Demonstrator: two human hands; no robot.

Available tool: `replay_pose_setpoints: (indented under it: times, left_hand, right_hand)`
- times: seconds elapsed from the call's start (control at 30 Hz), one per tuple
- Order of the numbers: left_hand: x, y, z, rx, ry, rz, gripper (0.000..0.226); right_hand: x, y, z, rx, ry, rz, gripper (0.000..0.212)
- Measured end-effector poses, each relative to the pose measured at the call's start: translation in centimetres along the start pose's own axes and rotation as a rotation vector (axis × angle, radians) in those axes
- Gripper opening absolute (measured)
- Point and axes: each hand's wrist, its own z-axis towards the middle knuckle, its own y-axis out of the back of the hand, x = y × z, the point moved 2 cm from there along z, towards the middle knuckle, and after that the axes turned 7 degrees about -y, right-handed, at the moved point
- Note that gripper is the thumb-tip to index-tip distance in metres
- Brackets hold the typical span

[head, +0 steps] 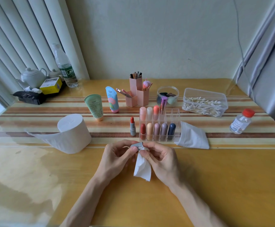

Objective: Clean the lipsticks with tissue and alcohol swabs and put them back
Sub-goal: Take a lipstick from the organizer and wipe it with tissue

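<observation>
Wooden table (199, 177), near edge: left hand (115, 158) pinches small grey lipstick cap (135, 145); right hand (162, 159) grips white tissue (142, 167). Smooth cap could slip.

Grey cap (135, 145) half hidden by hands (117, 157)

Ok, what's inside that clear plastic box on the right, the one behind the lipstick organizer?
The clear plastic box holds a heap of cotton swabs with white tips and pale sticks, piled across its bottom. What lies beneath the heap cannot be seen.
</observation>
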Motion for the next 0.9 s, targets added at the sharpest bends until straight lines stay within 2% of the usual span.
replay_pose_setpoints:
  times: [0.2,0.33,0.43,0.5,0.6,0.67,0.77,0.9]
  left_hand:
    - [0.1,0.2,0.2,-0.055,-0.120,-0.091,0.021]
    - [0.2,0.2,0.1,-0.065,-0.138,-0.140,0.026]
    - [0.3,0.4,0.1,-0.107,-0.055,-0.169,0.028]
    - [0.2,0.2,0.0,-0.128,-0.014,-0.201,0.029]
    - [0.0,0.1,0.1,-0.148,0.001,-0.249,0.031]
    - [0.0,0.1,0.1,-0.153,0.006,-0.254,0.031]
    - [-0.1,0.3,0.0,-0.140,0.003,-0.247,0.031]
    - [0.0,0.4,0.0,-0.127,0.010,-0.228,0.031]
  right_hand:
    - [-0.3,0.1,0.3,0.028,-0.106,0.052,0.017]
    - [0.5,1.0,0.2,0.148,-0.391,0.331,0.024]
    - [0.9,1.7,0.4,0.119,-0.491,0.514,0.017]
    - [1.0,2.0,0.5,0.079,-0.488,0.624,0.018]
    - [0.8,2.5,0.9,0.032,-0.422,0.697,0.034]
    - [0.7,2.6,0.9,0.033,-0.376,0.710,0.031]
    - [0.6,2.3,0.8,0.034,-0.300,0.629,0.035]
    - [0.2,2.0,0.5,-0.015,-0.154,0.371,0.035]
